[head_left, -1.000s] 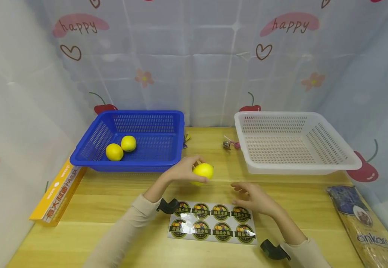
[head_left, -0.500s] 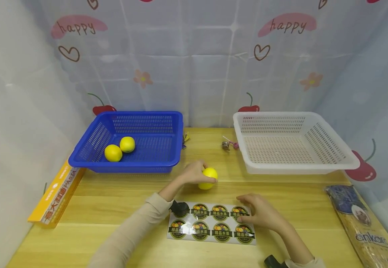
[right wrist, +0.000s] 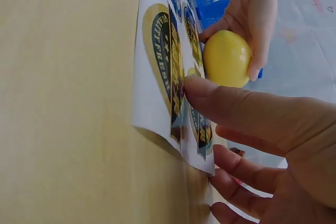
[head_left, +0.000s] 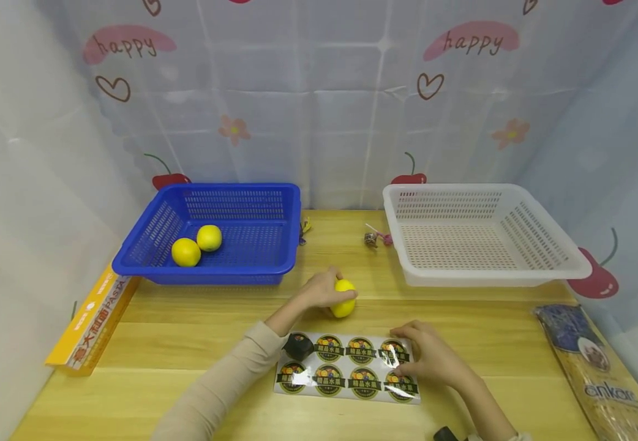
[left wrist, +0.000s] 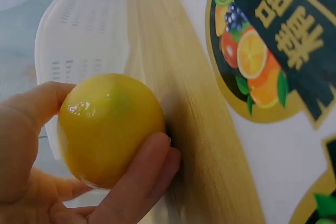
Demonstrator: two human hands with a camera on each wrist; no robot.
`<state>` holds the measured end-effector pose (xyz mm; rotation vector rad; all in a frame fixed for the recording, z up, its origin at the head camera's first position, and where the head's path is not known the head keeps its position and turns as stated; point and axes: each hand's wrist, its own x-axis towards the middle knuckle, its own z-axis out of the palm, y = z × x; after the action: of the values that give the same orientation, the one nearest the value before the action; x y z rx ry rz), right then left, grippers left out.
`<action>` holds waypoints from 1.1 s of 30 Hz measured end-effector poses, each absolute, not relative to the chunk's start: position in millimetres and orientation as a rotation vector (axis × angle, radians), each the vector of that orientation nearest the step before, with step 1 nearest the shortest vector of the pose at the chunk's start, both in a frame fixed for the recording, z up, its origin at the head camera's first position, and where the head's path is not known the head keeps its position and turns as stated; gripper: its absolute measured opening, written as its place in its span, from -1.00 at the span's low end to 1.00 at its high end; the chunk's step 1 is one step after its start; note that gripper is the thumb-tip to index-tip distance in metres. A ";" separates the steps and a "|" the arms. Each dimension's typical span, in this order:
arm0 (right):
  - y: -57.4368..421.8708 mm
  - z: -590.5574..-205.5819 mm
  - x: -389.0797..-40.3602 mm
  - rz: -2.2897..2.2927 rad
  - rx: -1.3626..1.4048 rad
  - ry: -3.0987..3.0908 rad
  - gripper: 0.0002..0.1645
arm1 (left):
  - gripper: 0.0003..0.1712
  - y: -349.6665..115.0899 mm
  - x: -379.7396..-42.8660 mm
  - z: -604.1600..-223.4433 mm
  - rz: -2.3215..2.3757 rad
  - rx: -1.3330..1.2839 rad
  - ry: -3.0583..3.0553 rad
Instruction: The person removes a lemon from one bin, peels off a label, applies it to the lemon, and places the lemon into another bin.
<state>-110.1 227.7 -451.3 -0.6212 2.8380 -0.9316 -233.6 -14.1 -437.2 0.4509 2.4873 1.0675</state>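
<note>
My left hand [head_left: 321, 291] grips a lemon [head_left: 344, 299] just over the table, beyond the sticker sheet. In the left wrist view the lemon [left wrist: 110, 129] sits between thumb and fingers. The white sheet of round fruit stickers [head_left: 346, 388] lies in front of me. My right hand [head_left: 435, 358] is at its right end, the thumb [right wrist: 202, 90] over the stickers and the loosely bent fingers [right wrist: 247, 169] by the far edge. That end of the sheet curls up slightly in the right wrist view. Two more lemons [head_left: 186, 252] lie in the blue basket [head_left: 209, 271].
A white basket [head_left: 498, 275] stands at the back right. Wrapped lollipops [head_left: 371, 239] lie beside it. An orange pasta box [head_left: 92, 318] is at the left edge, and a bag of pasta [head_left: 600, 367] at the right. A printed curtain [head_left: 346, 135] hangs behind.
My left hand has carried the lemon right and down towards the table. My right hand has moved down and nearer, onto the right end of the sticker sheet.
</note>
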 end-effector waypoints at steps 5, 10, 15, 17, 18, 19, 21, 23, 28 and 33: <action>224.9 -452.5 -108.3 -0.894 -0.543 2.889 -0.31 | -0.43 -15.2 -228.6 -434.5 1.057 0.498 2.468; 224.4 -451.4 -106.9 -0.837 -0.436 2.928 -0.30 | -0.33 -18.0 -223.9 -430.5 0.927 0.589 2.561; 225.0 -449.9 -109.3 -0.853 -0.347 2.879 -0.31 | -0.17 -21.4 -218.2 -425.0 0.808 0.622 2.697; 225.4 -449.7 -110.5 -0.859 -0.349 2.861 -0.34 | -0.19 -22.6 -213.6 -421.8 0.855 0.603 2.728; 225.8 -449.7 -110.8 -0.871 -0.356 2.852 -0.37 | -0.21 -23.1 -210.8 -419.7 0.883 0.599 2.747; 226.3 -449.9 -111.0 -0.885 -0.369 2.838 -0.40 | -0.24 -23.7 -208.1 -417.8 0.915 0.604 2.769; 227.9 -450.2 -112.0 -0.927 -0.414 2.809 -0.48 | -0.32 -24.9 -202.4 -413.0 0.984 0.625 2.809; 230.4 -450.9 -113.4 -1.014 -0.484 2.752 -0.53 | -0.42 -26.3 -197.5 -409.3 1.051 0.679 2.825; 231.6 -445.8 -119.5 -1.319 -0.648 2.516 -0.54 | -0.52 -28.5 -188.5 -400.5 1.112 0.967 2.720; 217.8 -430.5 -129.1 -1.564 -0.784 2.427 -0.49 | -0.47 -26.9 -183.9 -387.5 0.977 1.209 2.490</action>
<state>-129.1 217.8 -430.5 -0.7840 2.4270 -1.5638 -183.9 -26.9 -387.5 1.2095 2.4899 0.9773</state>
